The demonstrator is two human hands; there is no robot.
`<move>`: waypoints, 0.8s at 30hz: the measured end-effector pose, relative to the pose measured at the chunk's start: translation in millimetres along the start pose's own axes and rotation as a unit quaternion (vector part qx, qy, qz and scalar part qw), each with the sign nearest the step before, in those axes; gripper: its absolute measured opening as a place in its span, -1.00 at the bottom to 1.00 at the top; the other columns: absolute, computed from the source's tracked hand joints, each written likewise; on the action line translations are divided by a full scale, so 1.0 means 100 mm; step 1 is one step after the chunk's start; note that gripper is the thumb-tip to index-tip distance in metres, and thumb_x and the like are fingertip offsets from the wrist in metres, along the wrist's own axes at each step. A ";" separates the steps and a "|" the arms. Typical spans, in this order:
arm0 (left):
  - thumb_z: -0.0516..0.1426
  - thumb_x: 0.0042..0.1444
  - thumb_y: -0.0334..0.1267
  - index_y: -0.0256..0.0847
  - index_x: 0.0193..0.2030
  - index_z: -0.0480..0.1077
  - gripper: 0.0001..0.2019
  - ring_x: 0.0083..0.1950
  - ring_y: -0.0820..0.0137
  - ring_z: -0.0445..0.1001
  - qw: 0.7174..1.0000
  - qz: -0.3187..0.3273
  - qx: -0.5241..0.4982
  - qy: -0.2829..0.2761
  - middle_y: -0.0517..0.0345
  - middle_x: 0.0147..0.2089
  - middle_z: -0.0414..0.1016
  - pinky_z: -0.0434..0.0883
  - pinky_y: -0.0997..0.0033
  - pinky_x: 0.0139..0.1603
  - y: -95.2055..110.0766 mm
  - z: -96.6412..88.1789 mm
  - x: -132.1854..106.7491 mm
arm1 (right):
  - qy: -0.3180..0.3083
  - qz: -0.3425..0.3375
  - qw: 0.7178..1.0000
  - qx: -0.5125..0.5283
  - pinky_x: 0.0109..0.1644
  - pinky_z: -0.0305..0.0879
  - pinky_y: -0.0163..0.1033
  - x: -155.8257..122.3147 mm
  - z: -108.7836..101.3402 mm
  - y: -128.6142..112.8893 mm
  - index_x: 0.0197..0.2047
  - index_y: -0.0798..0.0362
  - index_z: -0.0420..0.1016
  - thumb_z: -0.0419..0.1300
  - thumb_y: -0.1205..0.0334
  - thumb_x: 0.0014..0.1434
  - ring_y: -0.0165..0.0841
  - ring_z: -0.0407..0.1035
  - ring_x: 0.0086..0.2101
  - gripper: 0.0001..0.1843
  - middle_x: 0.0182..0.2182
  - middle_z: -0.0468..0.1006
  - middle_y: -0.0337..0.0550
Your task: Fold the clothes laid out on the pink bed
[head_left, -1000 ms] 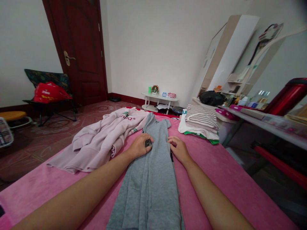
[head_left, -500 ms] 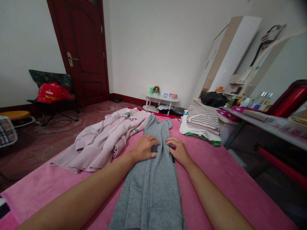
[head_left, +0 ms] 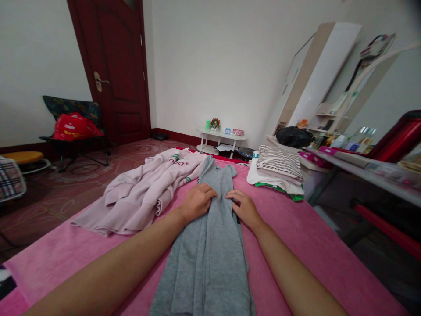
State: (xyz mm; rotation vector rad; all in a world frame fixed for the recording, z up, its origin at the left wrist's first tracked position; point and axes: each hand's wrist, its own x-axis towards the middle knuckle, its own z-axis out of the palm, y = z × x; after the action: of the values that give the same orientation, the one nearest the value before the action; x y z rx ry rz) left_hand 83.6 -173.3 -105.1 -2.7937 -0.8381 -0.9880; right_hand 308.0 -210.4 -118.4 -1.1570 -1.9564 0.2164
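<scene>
Left hand (head_left: 197, 202) and right hand (head_left: 244, 210) press flat on the grey garment (head_left: 210, 254), each grip apart, clasping nothing. Even palm pressure should keep its folds straight.

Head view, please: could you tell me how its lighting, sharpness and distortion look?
Head view: soft, even light, no glare on the grey garment; left hand and right hand sharp; wide-lens distortion leans the white cabinet and the dark red door.

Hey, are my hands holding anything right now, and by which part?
The left hand lies flat on the grey garment, gripping nothing. The right hand rests at its right edge; whether it pinches the cloth cannot be told.
</scene>
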 end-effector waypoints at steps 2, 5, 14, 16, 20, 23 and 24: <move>0.03 0.09 -0.46 -0.17 -0.12 0.44 -0.73 -0.11 0.28 0.39 1.000 0.016 -0.006 -0.012 0.08 -0.19 0.50 0.31 0.30 -0.06 0.01 -0.02 -0.01 | -0.003 -0.002 1.000 -0.006 0.01 0.30 -0.19 0.00 0.00 -0.01 -0.20 -0.03 0.55 0.08 0.53 -0.03 -0.33 0.41 -0.14 -0.61 -0.20 0.53 -0.17; 0.10 0.06 -0.36 -0.18 -0.11 0.44 -0.76 -0.10 0.25 0.39 0.999 0.038 -0.017 -0.029 0.07 -0.18 0.50 0.30 0.27 -0.06 0.03 -0.06 -0.02 | -0.016 -0.005 1.000 -0.018 0.00 0.30 -0.21 -0.01 0.01 -0.04 -0.20 -0.03 0.55 0.09 0.54 -0.07 -0.34 0.41 -0.15 -0.59 -0.20 0.52 -0.18; 0.13 0.05 -0.13 -0.21 -0.04 0.42 -0.66 -0.09 0.21 0.40 0.994 0.073 -0.058 -0.049 0.02 -0.14 0.49 0.29 0.23 -0.02 0.07 -0.12 -0.03 | -0.026 -0.005 0.999 -0.045 0.01 0.29 -0.21 -0.03 -0.01 -0.10 -0.16 -0.05 0.53 0.11 0.51 0.00 -0.34 0.40 -0.12 -0.62 -0.17 0.53 -0.19; 0.10 0.10 -0.05 -0.22 -0.04 0.42 -0.63 -0.10 0.21 0.41 0.993 0.083 -0.070 -0.048 0.01 -0.14 0.49 0.30 0.24 -0.04 0.06 -0.12 -0.04 | -0.030 -0.006 0.998 -0.047 0.01 0.29 -0.21 -0.03 -0.01 -0.11 -0.17 -0.04 0.52 0.11 0.50 0.01 -0.33 0.40 -0.13 -0.64 -0.18 0.53 -0.20; 0.07 0.13 -0.05 -0.24 -0.07 0.42 -0.65 -0.14 0.23 0.43 0.992 0.089 -0.072 -0.047 0.01 -0.17 0.49 0.31 0.28 -0.09 0.05 -0.10 -0.05 | -0.038 -0.008 0.998 -0.047 0.00 0.28 -0.21 -0.03 -0.02 -0.13 -0.19 -0.03 0.52 0.13 0.49 0.00 -0.33 0.40 -0.13 -0.66 -0.19 0.53 -0.19; 0.11 0.07 -0.20 -0.21 -0.08 0.42 -0.72 -0.15 0.26 0.43 0.994 0.085 -0.048 -0.052 0.05 -0.18 0.50 0.31 0.31 -0.11 0.06 -0.09 -0.06 | -0.038 -0.009 0.998 -0.049 -0.01 0.28 -0.21 -0.03 -0.02 -0.14 -0.19 -0.03 0.53 0.13 0.50 -0.01 -0.33 0.40 -0.14 -0.65 -0.20 0.53 -0.19; 0.11 0.06 -0.24 -0.20 -0.08 0.42 -0.72 -0.15 0.27 0.43 0.994 0.084 -0.041 -0.053 0.07 -0.18 0.50 0.31 0.32 -0.11 0.06 -0.09 -0.06 | -0.038 -0.009 0.998 -0.051 -0.01 0.29 -0.21 -0.03 -0.02 -0.14 -0.19 -0.04 0.53 0.13 0.50 -0.02 -0.33 0.40 -0.14 -0.65 -0.20 0.53 -0.19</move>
State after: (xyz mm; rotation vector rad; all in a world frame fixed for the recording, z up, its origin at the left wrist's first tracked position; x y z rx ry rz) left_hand 77.9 -183.1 -101.2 -2.9491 -0.5712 -0.8740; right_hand 301.2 -221.1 -112.0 -1.2108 -2.0643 0.1553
